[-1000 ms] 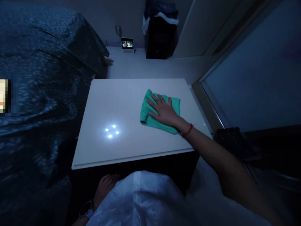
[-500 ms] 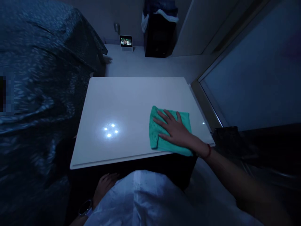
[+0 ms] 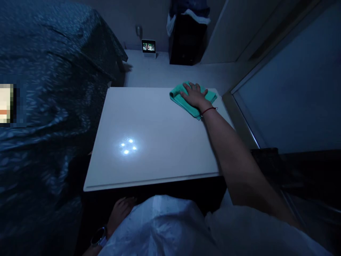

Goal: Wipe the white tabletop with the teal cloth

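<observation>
My right hand (image 3: 195,96) lies palm down on a green cloth (image 3: 188,106), fingers spread, pressing it against the white tabletop (image 3: 149,121). The cloth sits at the far right part of the top, its left corner folded over and its far edge at the table's back edge. A red string is around my right wrist. Below the near edge of the table, close to my lap, rests my left hand (image 3: 123,207) with its fingers extended and nothing visible in them; part of it is in shadow. A watch (image 3: 98,236) is on my left wrist.
A dark patterned cover (image 3: 61,71) drapes over furniture on the left. Beyond the table, a small lit screen (image 3: 148,47) stands on the floor beside a black cabinet (image 3: 186,42) topped with cloth. A framed panel (image 3: 293,89) runs along the right.
My right hand has slid the green cloth away from me, from the near right of the tabletop to its far right. My left hand stays by my lap. The view has shifted slightly.
</observation>
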A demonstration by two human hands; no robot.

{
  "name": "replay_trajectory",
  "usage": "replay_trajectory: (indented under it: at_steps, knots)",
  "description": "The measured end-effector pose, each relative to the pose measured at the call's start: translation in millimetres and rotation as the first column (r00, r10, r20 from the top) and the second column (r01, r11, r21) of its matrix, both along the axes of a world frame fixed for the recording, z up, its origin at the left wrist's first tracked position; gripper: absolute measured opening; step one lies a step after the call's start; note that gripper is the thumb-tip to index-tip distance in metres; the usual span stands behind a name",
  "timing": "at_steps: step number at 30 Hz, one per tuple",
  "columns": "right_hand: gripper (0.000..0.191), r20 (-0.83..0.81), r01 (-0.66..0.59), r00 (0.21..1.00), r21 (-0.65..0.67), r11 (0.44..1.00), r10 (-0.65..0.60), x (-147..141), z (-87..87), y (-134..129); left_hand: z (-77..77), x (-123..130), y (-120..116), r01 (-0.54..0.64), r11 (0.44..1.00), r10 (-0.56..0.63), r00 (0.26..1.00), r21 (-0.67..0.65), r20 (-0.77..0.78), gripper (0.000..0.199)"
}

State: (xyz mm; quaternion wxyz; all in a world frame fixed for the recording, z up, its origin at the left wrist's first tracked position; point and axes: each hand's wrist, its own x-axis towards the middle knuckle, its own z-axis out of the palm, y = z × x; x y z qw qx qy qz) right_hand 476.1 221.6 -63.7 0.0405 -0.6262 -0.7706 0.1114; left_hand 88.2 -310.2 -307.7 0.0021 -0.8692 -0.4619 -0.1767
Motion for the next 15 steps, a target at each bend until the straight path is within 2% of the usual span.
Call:
replay_trajectory:
  at_steps: [3, 6, 9, 15]
  knots:
    - [0.082, 0.005, -0.010, 1.000, 0.031, 0.999, 0.010, -1.0, -2.6, -11.3, -5.4, -2.1, -4.3, 0.001, 1.000, -0.001, 1.000, -0.028, 0.000, 0.055]
    - [0.082, -0.040, -0.096, 0.994, 0.070, 0.993, 0.099, 1.8, -6.9, -40.9, -10.2, -3.2, -7.2, -0.025, 0.995, 0.028, 0.999, -0.101, 0.028, 0.057]
    - [0.080, -0.014, -0.171, 0.985, 0.066, 0.983, 0.172, 7.6, -6.7, -85.2, -10.4, -2.4, -6.3, -0.061, 0.984, 0.070, 0.997, -0.165, 0.045, 0.064]
    - [0.078, 0.068, -0.362, 0.931, 0.026, 0.932, 0.359, 32.3, -1.2, -198.2, -2.8, -0.4, -0.6, -0.029, 0.998, 0.030, 1.000, -0.062, 0.006, 0.066]
